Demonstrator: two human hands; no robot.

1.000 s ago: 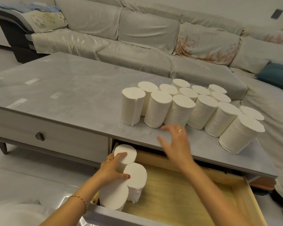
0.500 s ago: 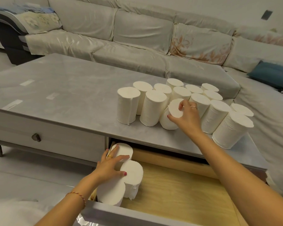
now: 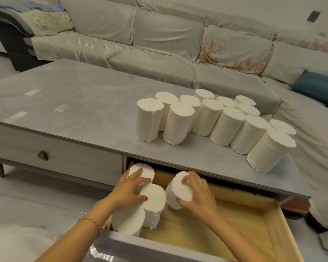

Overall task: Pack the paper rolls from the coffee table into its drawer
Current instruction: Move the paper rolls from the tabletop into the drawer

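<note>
Several white paper rolls (image 3: 180, 123) stand upright in a cluster on the grey coffee table (image 3: 74, 103). Below its front edge the wooden drawer (image 3: 250, 222) is pulled open. Three rolls (image 3: 155, 197) stand in the drawer's left end. My left hand (image 3: 130, 188) rests flat on top of them, fingers spread. My right hand (image 3: 195, 195) is shut on a tilted paper roll (image 3: 175, 193), holding it inside the drawer just right of the standing three.
A closed drawer with a dark knob (image 3: 43, 155) is to the left. A light sofa (image 3: 159, 44) wraps around behind and to the right of the table, with a teal cushion (image 3: 314, 86) on it. The drawer's right part shows bare wood.
My right hand took a roll from the front of the table cluster and carried it down into the drawer. My left hand has stayed on the rolls in the drawer.
</note>
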